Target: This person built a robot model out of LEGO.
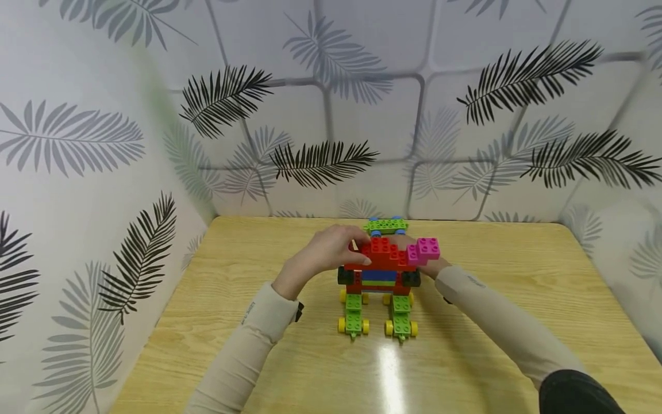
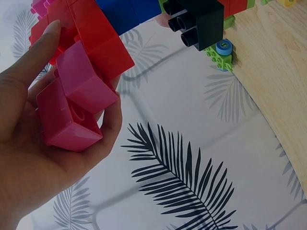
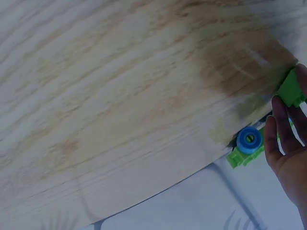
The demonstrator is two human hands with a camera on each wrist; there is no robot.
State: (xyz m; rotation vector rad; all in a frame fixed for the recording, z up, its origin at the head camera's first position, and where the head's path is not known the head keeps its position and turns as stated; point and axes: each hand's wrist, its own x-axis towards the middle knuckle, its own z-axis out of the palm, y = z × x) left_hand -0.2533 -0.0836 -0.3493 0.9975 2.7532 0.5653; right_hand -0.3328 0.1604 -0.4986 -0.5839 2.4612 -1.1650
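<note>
A toy built of large plastic bricks stands mid-table in the head view. Red bricks (image 1: 381,253) form its top, with pink bricks (image 1: 427,250) jutting out at the right. Blue bricks (image 1: 378,275) and a black brick (image 1: 345,276) sit below, over green wheeled bases (image 1: 354,315) with yellow wheels. My left hand (image 1: 324,253) grips the top's left end; in the left wrist view its fingers curl round pink bricks (image 2: 86,79) and the thumb lies on red. Behind the toy, my right hand (image 1: 433,267) is mostly hidden; the right wrist view shows it pinching a green brick (image 3: 290,89).
A separate green wheeled base (image 1: 388,226) with blue wheels stands behind the toy, close to the table's back edge. The wooden table (image 1: 233,276) meets a wall (image 1: 362,126) with printed leaves at the back.
</note>
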